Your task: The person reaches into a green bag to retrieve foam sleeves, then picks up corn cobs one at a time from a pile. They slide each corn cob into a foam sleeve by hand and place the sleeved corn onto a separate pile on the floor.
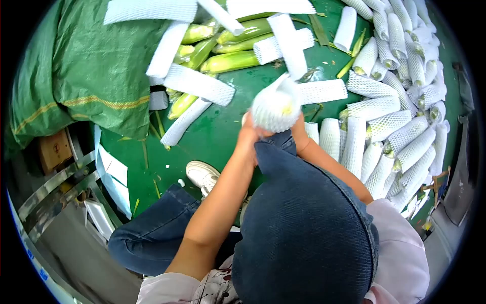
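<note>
An ear of corn in a white foam net sleeve (276,112) is held up between my two hands, its end tilted toward me with a pale yellow-green patch showing through. My left hand (248,134) closes on its left side. My right hand (300,134) grips it from the right, and a dark blue cap (309,218) hides some of the fingers. Just beyond lie green-husked ears of corn (230,62), some in clear plastic. Loose white foam net sleeves (200,85) are scattered over and around them.
A large pile of sleeved corn (372,105) fills the right side of the green floor (223,114). A green woven sack (101,66) bulges at the upper left. Below it stand a metal frame (55,195) and pale blue sheets (112,172). A white shoe (201,175) rests near my knee.
</note>
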`<state>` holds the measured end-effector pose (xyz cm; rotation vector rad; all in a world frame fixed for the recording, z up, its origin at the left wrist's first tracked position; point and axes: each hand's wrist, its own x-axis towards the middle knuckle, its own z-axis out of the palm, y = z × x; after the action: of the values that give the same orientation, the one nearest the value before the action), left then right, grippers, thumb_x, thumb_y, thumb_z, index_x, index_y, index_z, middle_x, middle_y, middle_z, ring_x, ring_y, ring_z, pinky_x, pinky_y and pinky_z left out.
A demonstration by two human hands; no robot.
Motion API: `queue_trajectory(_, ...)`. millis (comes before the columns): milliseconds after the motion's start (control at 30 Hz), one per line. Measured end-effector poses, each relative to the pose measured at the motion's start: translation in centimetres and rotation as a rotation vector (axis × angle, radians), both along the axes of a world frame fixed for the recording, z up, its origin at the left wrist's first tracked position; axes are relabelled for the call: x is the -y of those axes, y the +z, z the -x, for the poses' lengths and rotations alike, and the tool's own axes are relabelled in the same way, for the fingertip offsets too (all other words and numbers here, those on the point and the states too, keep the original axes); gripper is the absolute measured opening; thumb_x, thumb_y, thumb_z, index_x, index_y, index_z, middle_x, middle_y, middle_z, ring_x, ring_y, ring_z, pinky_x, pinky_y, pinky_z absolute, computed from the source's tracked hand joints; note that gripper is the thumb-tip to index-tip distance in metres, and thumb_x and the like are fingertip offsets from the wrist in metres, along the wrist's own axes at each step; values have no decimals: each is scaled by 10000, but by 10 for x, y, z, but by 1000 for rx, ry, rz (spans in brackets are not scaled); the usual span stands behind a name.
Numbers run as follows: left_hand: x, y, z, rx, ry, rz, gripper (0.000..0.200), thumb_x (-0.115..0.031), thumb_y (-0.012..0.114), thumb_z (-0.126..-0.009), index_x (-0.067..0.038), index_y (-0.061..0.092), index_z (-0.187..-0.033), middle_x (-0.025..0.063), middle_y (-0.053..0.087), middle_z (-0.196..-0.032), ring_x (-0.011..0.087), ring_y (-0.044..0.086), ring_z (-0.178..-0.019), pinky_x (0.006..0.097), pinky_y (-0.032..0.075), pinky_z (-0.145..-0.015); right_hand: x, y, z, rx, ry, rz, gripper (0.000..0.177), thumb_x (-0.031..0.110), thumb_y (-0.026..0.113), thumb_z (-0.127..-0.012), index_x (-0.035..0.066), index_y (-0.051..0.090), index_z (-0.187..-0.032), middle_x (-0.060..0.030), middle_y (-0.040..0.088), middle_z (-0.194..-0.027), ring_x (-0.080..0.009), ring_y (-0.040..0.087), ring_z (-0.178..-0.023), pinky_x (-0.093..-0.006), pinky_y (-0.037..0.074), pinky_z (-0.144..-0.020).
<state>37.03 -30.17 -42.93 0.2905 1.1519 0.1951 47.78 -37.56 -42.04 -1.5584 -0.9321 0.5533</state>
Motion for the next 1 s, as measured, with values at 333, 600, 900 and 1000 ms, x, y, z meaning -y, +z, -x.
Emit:
queue_trajectory(333,-124,-39,135,-1170,-829,-1752,371,-231,728,-755,-110,610,-1085,92,581,-1111,314,537,-1045,435,432,-856,207,101,-76,-81,-321,900,905,173,691,-769,37,186,-1508,-268,435,-1406,-335,460,-1293,-381,360,-1072)
queue_trajectory(600,-80,-5,70,-8,-649,-764,202,-87,733,-829,-76,558,-930,-46,571,-796,53,536,-722,197,439,-616,140,61,-20,609,-232,679,609,189,728,-792,41,490,-1334,-197,469,-1368,-365,465,-1227,-473,339,-1033)
queue_trajectory(900,-56,67,2,203,-16,-418,141,-198,579,-953,-62,552,-977,1,619,-881,82,578,-772,223,483,-703,-55,14,-27,-693,202,139,281,179,685,-877,-12,633,-1075,-58,650,-939,-114,593,-811,-261,475,-703)
queue_trajectory(1000,-53,65,-6,168,78,-415,182,-252,584,-960,-77,576,-1009,52,633,-984,114,611,-845,266,517,-737,-75,3,-33,-825,327,220,220,216,670,-899,22,626,-994,-9,628,-870,-76,564,-780,-239,456,-704)
